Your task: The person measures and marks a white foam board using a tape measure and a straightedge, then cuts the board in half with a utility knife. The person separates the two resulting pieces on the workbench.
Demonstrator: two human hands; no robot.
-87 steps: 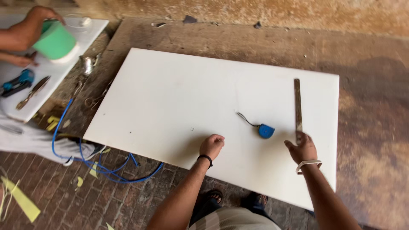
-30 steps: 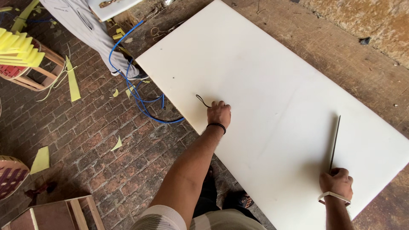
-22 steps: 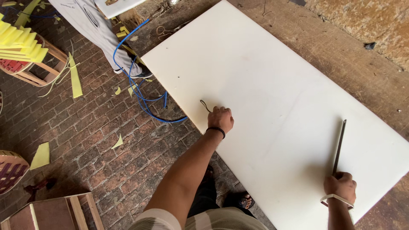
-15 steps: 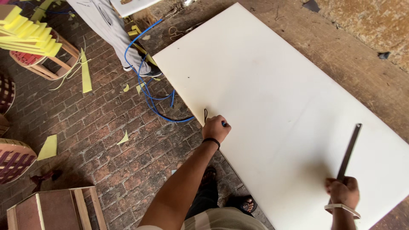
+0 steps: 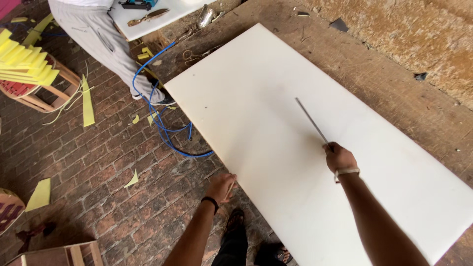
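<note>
A large white board (image 5: 256,88) lies on a worn wooden table (image 5: 394,74). My right hand (image 5: 339,156) is over the middle of the board, shut on one end of a long thin metal ruler (image 5: 310,118) that points away toward the far left. My left hand (image 5: 220,186) hovers at the board's near edge above the brick floor. Its fingers are curled around a thin pencil-like stick (image 5: 229,189), whose tip shows below the hand. A dark band circles that wrist.
Another person in grey trousers (image 5: 98,34) stands at the top left beside a small white board with tools (image 5: 148,12). A blue hose (image 5: 162,123) loops on the brick floor. Yellow strips (image 5: 87,101) lie scattered, more stacked on a wooden stool (image 5: 29,74). My sandalled foot (image 5: 235,221) is below.
My right hand has carried the ruler from the board's right side toward its middle. My left hand has slid off the board to its near edge. The view has swung right.
</note>
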